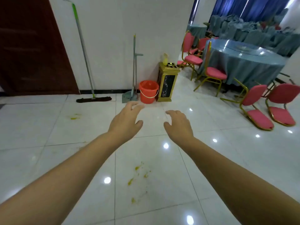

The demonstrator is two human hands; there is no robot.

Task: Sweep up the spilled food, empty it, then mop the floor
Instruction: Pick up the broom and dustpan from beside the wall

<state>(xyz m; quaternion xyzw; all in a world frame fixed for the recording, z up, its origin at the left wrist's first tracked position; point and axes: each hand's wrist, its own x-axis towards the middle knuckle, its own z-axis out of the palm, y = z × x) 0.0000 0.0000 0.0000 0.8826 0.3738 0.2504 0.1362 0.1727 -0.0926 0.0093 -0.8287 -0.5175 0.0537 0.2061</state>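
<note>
Yellow food spills (137, 173) dot the white tiled floor near me, and a smaller yellow smear (75, 118) lies further left. A flat mop (90, 88) with a green-and-grey handle leans on the white wall. A grey broom and dustpan set (134, 88) stands upright against the same wall, beside an orange bucket (148, 91). My left hand (125, 120) and my right hand (177, 124) are stretched out over the floor, fingers spread, holding nothing, well short of the broom.
A gold-and-black bin (167, 82) stands right of the bucket at the wall's corner. A round table with a blue cloth (240, 65) and pink chairs (258, 108) fill the right side. A dark red door (30, 51) is at the left.
</note>
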